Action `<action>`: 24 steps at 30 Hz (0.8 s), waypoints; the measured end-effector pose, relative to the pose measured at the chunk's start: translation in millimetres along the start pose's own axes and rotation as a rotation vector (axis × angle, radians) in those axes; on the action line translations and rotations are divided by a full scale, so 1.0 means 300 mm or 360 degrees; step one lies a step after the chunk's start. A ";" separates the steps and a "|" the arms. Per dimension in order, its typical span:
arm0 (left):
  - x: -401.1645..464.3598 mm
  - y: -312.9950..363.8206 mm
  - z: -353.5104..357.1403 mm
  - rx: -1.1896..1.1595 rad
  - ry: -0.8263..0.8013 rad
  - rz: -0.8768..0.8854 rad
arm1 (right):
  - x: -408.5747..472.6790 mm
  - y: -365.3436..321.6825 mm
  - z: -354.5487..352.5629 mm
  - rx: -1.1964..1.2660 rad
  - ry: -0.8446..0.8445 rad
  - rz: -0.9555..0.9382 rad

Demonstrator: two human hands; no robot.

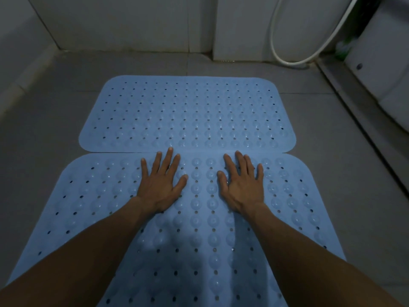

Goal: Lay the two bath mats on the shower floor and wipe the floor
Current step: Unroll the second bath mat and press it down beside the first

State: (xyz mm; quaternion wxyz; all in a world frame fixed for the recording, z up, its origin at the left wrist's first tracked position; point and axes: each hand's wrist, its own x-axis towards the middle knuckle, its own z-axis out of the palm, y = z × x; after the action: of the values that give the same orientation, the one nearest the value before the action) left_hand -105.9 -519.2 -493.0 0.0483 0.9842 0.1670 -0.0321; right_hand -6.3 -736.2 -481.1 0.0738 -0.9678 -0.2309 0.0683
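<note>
Mats: two blue perforated mats are laid flat on the grey floor (44, 120), the far mat (188, 114) nearer the wall (124, 21) and the near mat (199, 218) nearest the camera.
Seam: the long edges are brought together, touching or slightly overlapping toward the right; which of the two cannot be told for certain.
Left hand (160, 185): it is laid palm down on the near mat with its fingers (169, 158) straight and spread; nothing is gripped.
Right hand (242, 185): it is likewise pressed flat, fingers extended, with nothing held.
Mat and fingers: the near mat lies under both palms; the fingertips reach its far edge, and the left middle fingertip appears to touch the far mat.
Reason for the hold: flat pressure near the seam is judged to be meant to seat the mat against the floor and keep its edge lined up with the far mat.
Placement: the mats are set side by side, probably so that most of the standing area is covered.
Progress: laying is judged nearly complete; wiping is not yet begun, and no cloth is seen.
Surroundings: a white hose (287, 54) loops at the upper right, beside a white fixture (380, 69).
</note>
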 end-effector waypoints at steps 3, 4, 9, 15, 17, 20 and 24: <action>0.003 0.001 0.002 0.0007 0.0004 -0.0007 | 0.002 0.001 0.001 0.0022 0.0038 0.0009; 0.002 0.002 0.001 0.0010 -0.0001 -0.0009 | 0.001 0.003 -0.003 0.0060 0.0078 0.0018; 0.009 0.003 -0.012 -0.0023 -0.0098 0.0005 | 0.023 0.027 -0.020 0.0058 0.0038 0.0014; 0.014 0.001 -0.001 -0.0012 -0.0033 0.0007 | 0.034 0.020 -0.017 -0.0036 -0.0024 0.0022; 0.013 0.001 0.005 0.0027 0.0007 -0.0002 | 0.034 0.020 -0.017 -0.0046 -0.0020 0.0029; 0.008 0.003 -0.007 0.0024 -0.0028 -0.0019 | 0.028 0.015 -0.022 -0.0042 -0.0044 0.0030; 0.004 -0.008 -0.023 -0.0021 -0.0127 0.0013 | 0.024 0.003 -0.022 -0.0074 -0.0088 0.0040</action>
State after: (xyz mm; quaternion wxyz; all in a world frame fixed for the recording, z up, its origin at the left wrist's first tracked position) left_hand -105.3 -516.0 -486.5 0.0616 0.9825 0.1611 -0.0699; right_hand 1.7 -734.4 -475.6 0.0438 -0.9698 -0.2223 0.0906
